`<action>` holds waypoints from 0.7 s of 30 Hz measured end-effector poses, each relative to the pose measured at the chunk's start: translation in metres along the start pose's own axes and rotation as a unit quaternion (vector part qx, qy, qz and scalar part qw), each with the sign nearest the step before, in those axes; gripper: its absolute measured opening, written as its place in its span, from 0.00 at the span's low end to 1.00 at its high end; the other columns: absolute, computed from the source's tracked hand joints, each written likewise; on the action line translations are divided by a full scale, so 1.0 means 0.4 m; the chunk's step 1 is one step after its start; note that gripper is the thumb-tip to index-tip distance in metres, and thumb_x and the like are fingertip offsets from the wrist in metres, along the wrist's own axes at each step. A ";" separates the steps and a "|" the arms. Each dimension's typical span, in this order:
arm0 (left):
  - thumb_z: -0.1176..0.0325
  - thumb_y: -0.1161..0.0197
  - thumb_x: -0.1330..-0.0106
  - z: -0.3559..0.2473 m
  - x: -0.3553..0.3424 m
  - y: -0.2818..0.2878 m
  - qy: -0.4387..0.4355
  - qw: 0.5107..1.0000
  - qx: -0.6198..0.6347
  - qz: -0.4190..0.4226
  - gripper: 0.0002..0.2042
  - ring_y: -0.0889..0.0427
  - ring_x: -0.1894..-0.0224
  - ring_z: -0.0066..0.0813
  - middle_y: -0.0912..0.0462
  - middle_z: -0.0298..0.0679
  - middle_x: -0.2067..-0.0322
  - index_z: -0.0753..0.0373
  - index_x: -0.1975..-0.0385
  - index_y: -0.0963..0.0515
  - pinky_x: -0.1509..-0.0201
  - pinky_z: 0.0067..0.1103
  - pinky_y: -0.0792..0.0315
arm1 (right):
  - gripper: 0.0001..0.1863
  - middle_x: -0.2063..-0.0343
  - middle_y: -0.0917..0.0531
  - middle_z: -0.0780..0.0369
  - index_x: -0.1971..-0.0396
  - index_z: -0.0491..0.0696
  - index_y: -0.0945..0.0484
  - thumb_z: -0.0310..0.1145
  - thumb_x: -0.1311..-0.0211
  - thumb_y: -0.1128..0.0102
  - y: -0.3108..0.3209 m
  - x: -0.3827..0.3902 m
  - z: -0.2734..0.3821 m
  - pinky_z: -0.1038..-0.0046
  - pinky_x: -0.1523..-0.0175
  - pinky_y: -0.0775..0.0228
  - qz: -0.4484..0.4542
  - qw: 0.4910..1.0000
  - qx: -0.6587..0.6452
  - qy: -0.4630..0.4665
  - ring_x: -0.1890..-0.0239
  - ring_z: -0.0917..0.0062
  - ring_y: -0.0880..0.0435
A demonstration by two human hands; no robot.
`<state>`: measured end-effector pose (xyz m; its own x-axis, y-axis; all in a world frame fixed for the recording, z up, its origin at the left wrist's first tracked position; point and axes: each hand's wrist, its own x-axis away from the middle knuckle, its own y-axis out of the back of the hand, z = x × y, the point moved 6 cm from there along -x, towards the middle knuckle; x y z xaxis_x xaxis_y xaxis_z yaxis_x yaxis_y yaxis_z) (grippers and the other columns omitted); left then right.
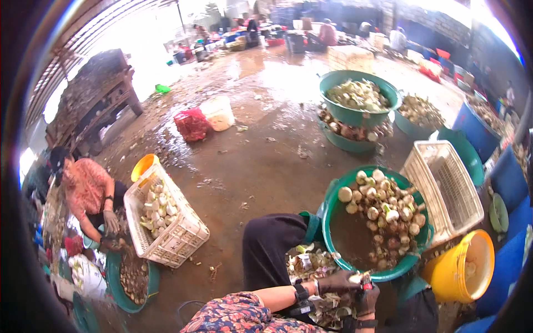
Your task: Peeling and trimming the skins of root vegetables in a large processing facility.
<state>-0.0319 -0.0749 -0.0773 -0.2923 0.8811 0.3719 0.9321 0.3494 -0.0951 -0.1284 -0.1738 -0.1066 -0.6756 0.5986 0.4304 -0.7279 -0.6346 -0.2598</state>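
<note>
My left hand (337, 282), in a dark glove, is closed around a pale garlic bulb (360, 276) at the near rim of a green basin (329, 222). Meeting it there, my right hand (366, 301), also gloved, is closed on a small tool with a red part (367, 286); its blade is too small to make out. The basin holds a heap of garlic bulbs (388, 208) with stems and roots, mostly on its right side. Below my hands, between my knees, lie garlic peelings and trimmings (312, 264).
White plastic crate (444, 188) and yellow bucket (463, 266) stand right of the basin. Stacked green basins (361, 114) of garlic lie ahead. At left, a co-worker (89, 188) bends over another basin (133, 304) beside a crate of peeled garlic (166, 233). Blue barrels (508, 177) line the right.
</note>
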 end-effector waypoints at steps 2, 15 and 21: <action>0.51 0.35 0.48 -0.013 -0.002 0.076 -0.022 0.983 -0.172 -0.054 0.26 0.24 0.63 0.25 0.21 0.35 0.63 0.64 0.54 0.27 0.56 0.24 0.29 | 0.12 0.75 0.24 0.67 0.73 0.45 0.24 0.38 0.37 0.50 -0.033 0.000 0.036 0.78 0.66 0.34 0.068 0.991 -0.104 0.058 0.72 0.83 0.27; 0.69 0.28 0.54 -0.115 0.049 0.042 -0.112 0.987 -0.070 -0.092 0.26 0.25 0.59 0.21 0.23 0.38 0.60 0.70 0.54 0.29 0.55 0.20 0.29 | 0.19 0.82 0.20 0.56 0.73 0.39 0.22 0.44 0.42 0.44 -0.080 0.039 0.097 0.71 0.70 0.34 -0.078 0.961 0.234 0.121 0.78 0.84 0.30; 0.70 0.29 0.53 -0.092 0.062 0.051 -0.087 0.987 -0.095 -0.093 0.26 0.24 0.60 0.21 0.23 0.38 0.59 0.70 0.54 0.29 0.55 0.19 0.28 | 0.14 0.82 0.22 0.59 0.71 0.39 0.23 0.36 0.40 0.48 -0.091 0.073 0.118 0.72 0.69 0.34 -0.041 0.964 0.223 0.140 0.76 0.84 0.29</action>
<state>-0.0124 -0.0576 -0.0359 -0.4800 0.8542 0.2000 0.8768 0.4598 0.1407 -0.1163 -0.1563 -0.0439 -0.6693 0.7237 0.1681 -0.6985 -0.6900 0.1897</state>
